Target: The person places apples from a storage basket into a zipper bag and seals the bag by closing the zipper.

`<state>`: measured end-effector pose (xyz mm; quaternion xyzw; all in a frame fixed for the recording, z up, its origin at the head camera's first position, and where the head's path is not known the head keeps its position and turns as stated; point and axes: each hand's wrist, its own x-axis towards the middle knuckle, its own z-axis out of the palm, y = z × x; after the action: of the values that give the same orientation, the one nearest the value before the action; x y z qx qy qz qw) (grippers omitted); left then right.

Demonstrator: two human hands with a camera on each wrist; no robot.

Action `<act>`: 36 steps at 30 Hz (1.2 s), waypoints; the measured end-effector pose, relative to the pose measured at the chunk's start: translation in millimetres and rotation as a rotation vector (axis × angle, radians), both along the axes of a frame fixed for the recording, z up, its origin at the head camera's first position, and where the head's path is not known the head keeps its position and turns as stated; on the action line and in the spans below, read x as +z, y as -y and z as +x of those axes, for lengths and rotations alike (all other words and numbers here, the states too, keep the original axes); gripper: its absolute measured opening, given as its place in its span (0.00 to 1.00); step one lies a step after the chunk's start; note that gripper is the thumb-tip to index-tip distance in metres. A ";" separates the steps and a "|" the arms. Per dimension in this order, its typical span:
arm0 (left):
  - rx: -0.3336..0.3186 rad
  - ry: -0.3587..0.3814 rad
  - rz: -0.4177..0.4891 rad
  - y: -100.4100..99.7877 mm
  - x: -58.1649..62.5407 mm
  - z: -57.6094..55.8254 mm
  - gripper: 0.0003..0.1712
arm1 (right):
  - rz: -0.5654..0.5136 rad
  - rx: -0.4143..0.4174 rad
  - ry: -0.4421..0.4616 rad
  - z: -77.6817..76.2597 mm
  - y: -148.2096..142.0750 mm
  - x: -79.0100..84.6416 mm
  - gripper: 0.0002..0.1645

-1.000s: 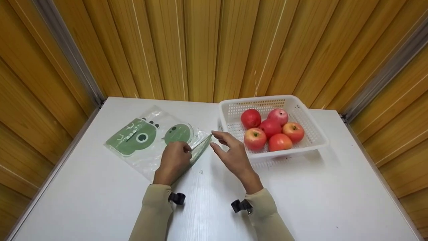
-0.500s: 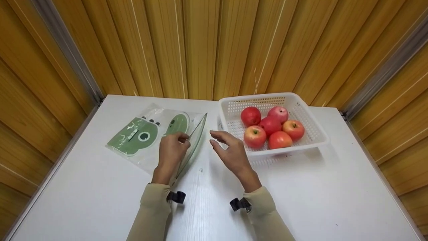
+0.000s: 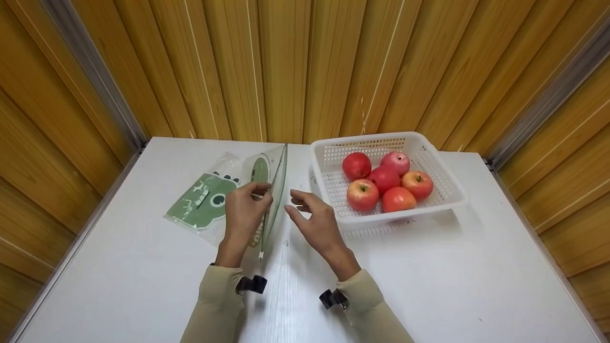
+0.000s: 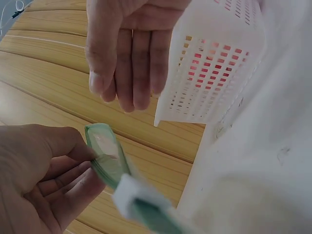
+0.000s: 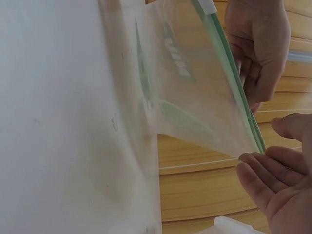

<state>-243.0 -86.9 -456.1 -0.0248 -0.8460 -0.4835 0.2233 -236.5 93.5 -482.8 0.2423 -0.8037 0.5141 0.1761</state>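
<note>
A clear zip bag (image 3: 198, 202) with green cartoon prints lies partly on the white table, its right side lifted on edge. My left hand (image 3: 242, 209) pinches one side of its green-edged mouth between thumb and fingers. In the left wrist view the mouth strip (image 4: 103, 146) gapes into a narrow loop. A white slider (image 4: 131, 192) sits on that strip. Just right of the mouth is my right hand (image 3: 317, 224), fingers loosely bent, thumb apart, holding nothing. In the right wrist view, its fingertips (image 5: 246, 168) are right at the bag's corner.
At the back right stands a white perforated basket (image 3: 450, 190) with several red apples (image 3: 363, 195) in it. The table (image 3: 452, 281) meets wood-patterned panels (image 3: 286, 71) at the back. Dark wrist cameras (image 3: 252, 284) are strapped to both wrists.
The bag's right side has been raised more upright and its mouth has swung leftward. My right hand has come away from the bag's corner and shifted slightly left and down.
</note>
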 end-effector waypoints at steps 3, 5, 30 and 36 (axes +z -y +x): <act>-0.038 -0.003 0.021 -0.3 2.6 1.1 0.08 | -0.051 0.037 0.105 2.4 3.6 0.4 0.22; -0.074 0.008 0.048 -0.2 4.1 1.4 0.08 | -0.082 0.060 0.153 3.6 5.4 1.0 0.22; -0.341 0.110 0.204 -2.5 4.4 5.3 0.15 | -0.397 0.068 0.276 2.3 6.7 3.5 0.13; -0.335 0.047 0.200 -4.0 2.1 2.6 0.15 | -0.346 0.017 0.217 4.1 7.2 4.9 0.10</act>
<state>-240.4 -82.9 -454.0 -0.1319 -0.7828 -0.5958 0.1214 -232.4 86.4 -477.8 0.1582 -0.7157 0.6691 0.1232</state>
